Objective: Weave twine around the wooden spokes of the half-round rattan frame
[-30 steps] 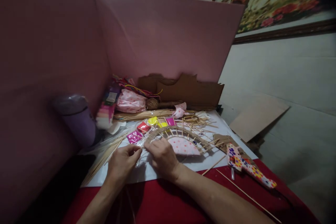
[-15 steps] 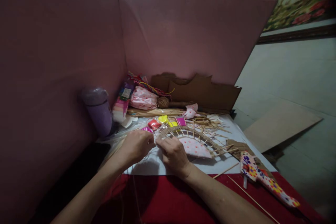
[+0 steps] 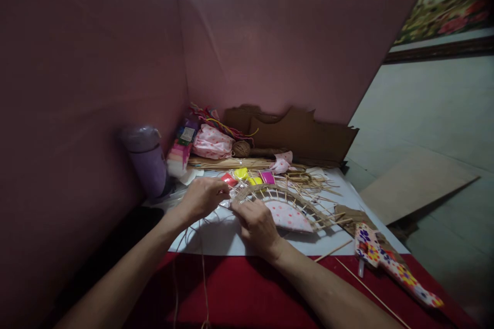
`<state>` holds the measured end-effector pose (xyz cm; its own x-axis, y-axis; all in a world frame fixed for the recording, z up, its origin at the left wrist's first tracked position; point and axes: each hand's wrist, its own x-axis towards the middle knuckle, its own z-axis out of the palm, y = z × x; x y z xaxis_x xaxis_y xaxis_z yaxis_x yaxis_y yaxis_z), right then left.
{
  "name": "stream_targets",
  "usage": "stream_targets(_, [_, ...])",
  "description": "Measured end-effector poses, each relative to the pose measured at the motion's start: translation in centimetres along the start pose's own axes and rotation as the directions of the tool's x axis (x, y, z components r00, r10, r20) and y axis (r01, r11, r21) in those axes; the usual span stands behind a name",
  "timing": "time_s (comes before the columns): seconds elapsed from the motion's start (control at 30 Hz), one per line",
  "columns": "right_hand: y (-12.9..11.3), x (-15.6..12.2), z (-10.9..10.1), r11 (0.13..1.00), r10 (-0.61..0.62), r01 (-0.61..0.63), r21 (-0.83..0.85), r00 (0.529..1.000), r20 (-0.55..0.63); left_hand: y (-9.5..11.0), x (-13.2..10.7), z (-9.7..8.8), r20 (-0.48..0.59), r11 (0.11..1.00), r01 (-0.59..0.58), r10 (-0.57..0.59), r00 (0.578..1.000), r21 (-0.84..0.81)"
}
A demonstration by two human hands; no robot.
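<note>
A half-round woven frame [image 3: 287,199] of thin sticks and twine lies on a white sheet [image 3: 227,234], with a pink dotted cloth piece [image 3: 288,216] at its middle. My left hand [image 3: 201,198] is closed at the frame's left end, pinching a thin twine strand [image 3: 203,272] that trails down over the red cloth [image 3: 247,293]. My right hand [image 3: 256,223] presses on the frame's left part with its fingers curled on the weave.
A purple cup [image 3: 146,159] stands at the left by the pink board wall [image 3: 278,46]. Small coloured packets [image 3: 247,179], a bundle of sticks [image 3: 224,163], a twine ball [image 3: 241,149], cardboard pieces [image 3: 301,133] and a flower-patterned tool [image 3: 389,262] lie around. Loose skewers [image 3: 370,293] cross the red cloth.
My left hand has moved up and away from me along the frame's left end, drawing the twine strand with it. The view has swung left. My right hand stays on the frame.
</note>
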<state>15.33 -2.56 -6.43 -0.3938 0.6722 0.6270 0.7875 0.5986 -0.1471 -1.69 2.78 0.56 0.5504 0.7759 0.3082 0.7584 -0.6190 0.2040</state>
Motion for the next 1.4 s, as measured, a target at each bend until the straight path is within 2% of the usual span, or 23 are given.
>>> stream_targets(0.17, [0.0, 0.1, -0.3, 0.994, -0.079, 0.077, -0.079, 0.997, -0.016, -0.4, 0.2, 0.5, -0.039, 0.999, 0.026, -0.025, 0.999, 0.019])
stream_targets(0.33, [-0.3, 0.0, -0.4, 0.992, -0.072, 0.070, -0.107, 0.997, -0.010, -0.2, 0.2, 0.4, -0.064, 0.998, 0.060, -0.058, 0.996, 0.023])
stream_targets(0.47, [-0.5, 0.0, -0.8, 0.991, -0.095, 0.087, -0.096, 0.992, -0.081, -0.5, -0.1, -0.6, -0.122, 0.989, 0.145, -0.146, 0.982, -0.019])
stream_targets(0.63, [-0.7, 0.0, -1.2, 0.991, -0.114, 0.099, -0.087, 0.977, -0.181, -1.8, -1.2, -1.7, -0.210, 0.954, 0.275, -0.296, 0.932, -0.121])
stream_targets(0.77, [-0.8, 0.0, -1.3, 0.993, -0.112, 0.101, -0.059, 0.959, -0.258, -3.1, -1.8, -0.5, -0.211, 0.915, 0.327, -0.377, 0.902, -0.236])
stream_targets(0.87, [-0.9, 0.0, -1.4, 0.995, -0.105, 0.099, -0.034, 0.951, -0.291, -3.4, -1.7, 0.7, -0.185, 0.896, 0.334, -0.396, 0.900, -0.292])
stream_targets(0.93, [-0.9, 0.0, -1.6, 0.995, -0.103, 0.098, -0.030, 0.942, -0.321, -2.9, -1.5, 1.2, -0.184, 0.894, 0.321, -0.388, 0.903, -0.313])
stream_targets(1.0, [-0.9, 0.2, -1.9, 0.995, -0.104, 0.097, -0.036, 0.932, -0.347, -1.8, -1.7, 1.3, -0.240, 0.896, 0.304, -0.389, 0.890, -0.323])
stream_targets(1.13, [-0.7, 0.6, -2.4, 0.995, -0.095, 0.082, -0.050, 0.923, -0.374, 1.8, -3.0, 1.5, -0.415, 0.869, 0.259, -0.439, 0.797, -0.422])
stream_targets(1.17, [-0.7, 0.7, -2.5, 0.996, -0.090, 0.075, -0.054, 0.922, -0.376, 2.8, -3.3, 1.8, -0.407, 0.761, 0.184, -0.515, 0.754, -0.622])
stream_targets(1.2, [-0.7, 0.8, -2.6, 0.996, -0.088, 0.071, -0.059, 0.922, -0.376, 3.9, -3.5, 2.0, -0.335, 0.600, 0.103, -0.572, 0.748, -0.794])
stream_targets(1.23, [-0.8, 0.9, -2.6, 0.996, -0.087, 0.068, -0.064, 0.923, -0.375, 4.9, -3.6, 2.3, -0.243, 0.425, 0.042, -0.592, 0.768, -0.904])
stream_targets(1.3, [-0.8, 1.0, -2.7, 0.995, -0.087, 0.065, -0.071, 0.923, -0.374, 6.6, -3.4, 2.8, -0.079, 0.128, 0.001, -0.615, 0.784, -0.992])
stream_targets(1.33, [-0.8, 1.1, -2.7, 0.995, -0.087, 0.063, -0.075, 0.922, -0.377, 7.3, -3.1, 2.9, -0.010, 0.016, 0.000, -0.632, 0.775, -1.000])
stream_targets(1.4, [-0.7, 1.2, -2.6, 0.995, -0.081, 0.056, -0.077, 0.922, -0.378, 8.4, -2.5, 3.1, 0.091, -0.144, -0.007, -0.663, 0.743, -0.990])
